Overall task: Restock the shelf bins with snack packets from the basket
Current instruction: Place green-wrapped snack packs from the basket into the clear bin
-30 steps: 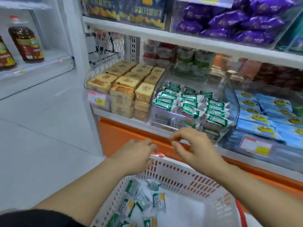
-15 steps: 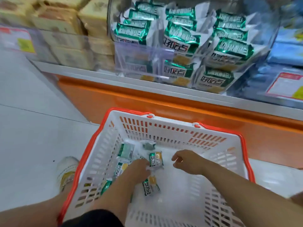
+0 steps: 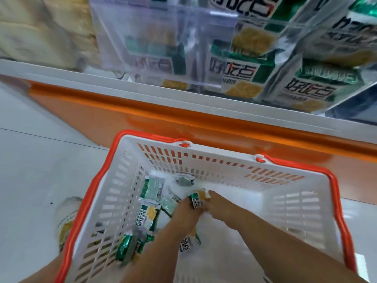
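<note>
A white basket with an orange rim (image 3: 151,136) stands on the floor below the shelf. Several green-and-white snack packets (image 3: 146,217) lie in its left half. Both of my arms reach down into it. My left hand (image 3: 186,213) and my right hand (image 3: 219,203) meet at one small packet (image 3: 196,201) near the basket's middle, with fingers of both hands curled against it. Above, the clear shelf bin (image 3: 163,37) holds larger packets of the same brand (image 3: 242,70).
An orange kick panel (image 3: 183,123) runs under the white shelf edge (image 3: 142,86), just behind the basket. Yellow wrapped cakes (image 3: 40,33) fill the bin at upper left. A shoe (image 3: 67,213) rests on the white tiled floor left of the basket.
A second ago both hands were up at the shelf edge; they dropped into the basket. In the last half second they closed together on one packet and my view moved lower.
</note>
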Demonstrator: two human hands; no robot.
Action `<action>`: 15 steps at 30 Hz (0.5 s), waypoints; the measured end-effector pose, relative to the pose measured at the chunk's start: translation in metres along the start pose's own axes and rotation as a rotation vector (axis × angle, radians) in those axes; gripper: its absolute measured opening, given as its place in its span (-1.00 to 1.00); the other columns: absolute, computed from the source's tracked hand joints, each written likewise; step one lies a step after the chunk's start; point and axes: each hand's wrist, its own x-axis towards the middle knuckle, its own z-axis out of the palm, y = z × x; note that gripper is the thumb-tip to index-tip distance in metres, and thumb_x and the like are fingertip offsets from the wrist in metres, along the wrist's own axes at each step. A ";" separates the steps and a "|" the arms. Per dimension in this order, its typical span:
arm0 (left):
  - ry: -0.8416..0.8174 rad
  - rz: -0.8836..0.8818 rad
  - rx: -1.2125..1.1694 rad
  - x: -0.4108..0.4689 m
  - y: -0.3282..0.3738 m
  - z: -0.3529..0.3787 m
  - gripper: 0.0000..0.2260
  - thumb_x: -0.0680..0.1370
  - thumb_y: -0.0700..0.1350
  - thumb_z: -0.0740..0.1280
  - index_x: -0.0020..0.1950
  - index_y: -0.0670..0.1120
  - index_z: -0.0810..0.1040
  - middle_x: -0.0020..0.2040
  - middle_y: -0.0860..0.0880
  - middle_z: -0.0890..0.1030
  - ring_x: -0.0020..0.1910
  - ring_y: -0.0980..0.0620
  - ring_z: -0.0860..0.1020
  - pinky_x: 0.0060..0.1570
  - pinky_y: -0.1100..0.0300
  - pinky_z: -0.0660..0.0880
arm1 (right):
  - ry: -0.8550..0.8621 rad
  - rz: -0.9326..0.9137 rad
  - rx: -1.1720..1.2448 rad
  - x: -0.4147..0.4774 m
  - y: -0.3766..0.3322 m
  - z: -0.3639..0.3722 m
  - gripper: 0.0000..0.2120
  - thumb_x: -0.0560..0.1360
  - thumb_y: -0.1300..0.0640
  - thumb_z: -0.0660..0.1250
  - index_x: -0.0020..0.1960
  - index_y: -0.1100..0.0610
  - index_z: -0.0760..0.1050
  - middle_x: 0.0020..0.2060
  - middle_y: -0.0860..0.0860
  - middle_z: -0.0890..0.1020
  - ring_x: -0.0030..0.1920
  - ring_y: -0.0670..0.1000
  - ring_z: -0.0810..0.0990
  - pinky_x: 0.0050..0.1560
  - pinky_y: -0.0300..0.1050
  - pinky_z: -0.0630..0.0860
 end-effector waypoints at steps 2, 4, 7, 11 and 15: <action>0.009 -0.038 -0.016 0.006 -0.011 0.003 -0.74 0.41 0.02 0.36 0.08 0.04 0.64 -0.03 -0.03 0.69 -0.03 -0.04 0.65 0.06 -0.05 0.59 | -0.052 0.097 0.135 -0.001 0.005 -0.005 -0.57 0.67 0.07 0.15 0.49 0.15 0.21 0.18 0.11 0.51 0.23 0.12 0.52 0.29 0.02 0.49; 0.057 -0.046 -0.017 0.019 -0.024 0.007 -0.57 0.40 0.04 0.40 0.26 0.01 0.59 0.09 -0.09 0.63 0.02 -0.08 0.63 0.10 -0.06 0.59 | -0.103 0.134 0.230 -0.004 0.010 -0.009 -0.49 0.62 0.15 0.23 0.52 0.13 0.17 0.10 0.10 0.55 0.24 0.14 0.53 0.31 0.05 0.48; 0.112 -0.029 0.011 -0.003 0.004 -0.002 -0.63 0.53 -0.07 0.42 0.34 -0.02 0.52 0.19 -0.10 0.60 0.03 0.00 0.60 0.00 0.18 0.54 | -0.098 0.151 0.281 -0.011 0.013 -0.013 -0.47 0.60 0.15 0.23 0.53 0.13 0.17 0.08 0.11 0.60 0.21 0.13 0.57 0.26 0.02 0.50; 0.022 0.072 0.174 -0.023 0.028 -0.024 -0.57 0.52 -0.07 0.46 0.36 -0.05 0.47 0.20 -0.03 0.60 -0.01 0.08 0.57 -0.13 0.33 0.47 | -0.095 0.031 -0.003 -0.037 -0.002 -0.028 -0.32 0.55 0.04 0.35 0.55 0.10 0.09 0.05 0.08 0.64 -0.07 0.00 0.63 -0.10 -0.23 0.54; 0.000 0.246 0.298 -0.061 0.063 -0.063 -0.50 0.46 -0.03 0.51 0.36 0.03 0.45 0.27 0.08 0.53 0.07 0.13 0.54 -0.17 0.39 0.54 | 0.152 -0.287 -0.486 -0.081 -0.032 -0.044 -0.28 0.43 -0.07 0.50 0.49 0.01 0.27 0.32 0.00 0.45 0.17 0.00 0.49 0.15 -0.18 0.46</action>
